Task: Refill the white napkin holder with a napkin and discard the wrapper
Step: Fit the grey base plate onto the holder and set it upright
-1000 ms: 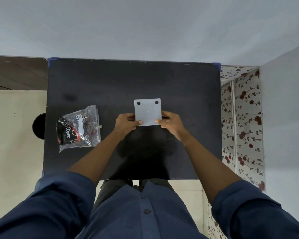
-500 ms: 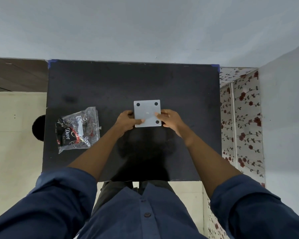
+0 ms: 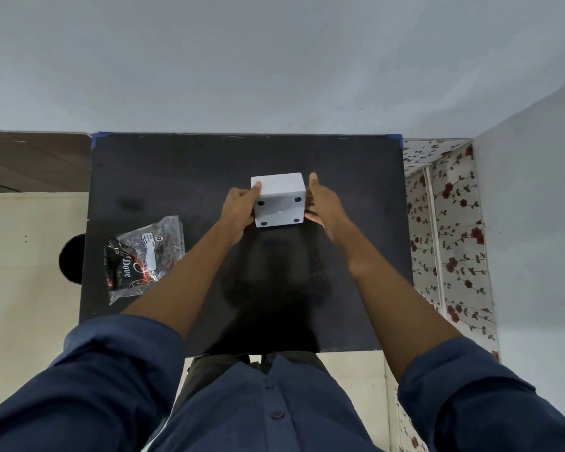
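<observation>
The white napkin holder [image 3: 279, 199], a boxy cube, is tipped up at the middle of the black table [image 3: 190, 171], with its underside and four dark feet facing me. My left hand [image 3: 240, 208] grips its left side, thumb on the upper face. My right hand [image 3: 323, 203] presses flat against its right side, fingers stretched forward. A clear plastic wrapper [image 3: 144, 256] with a black and red "Dove" print lies on the table's left part, apart from both hands. Whether napkins are inside the holder is hidden.
Blue tape marks the table's far corners [image 3: 394, 137]. A dark round object [image 3: 72, 259] sits on the floor just left of the table. A wall runs behind the table, and a rose-patterned cloth [image 3: 450, 236] hangs at the right.
The holder lay with its underside up; both hands have now tilted and lifted it, so a side face shows too. The hands slid to its sides. The wrapper stayed put.
</observation>
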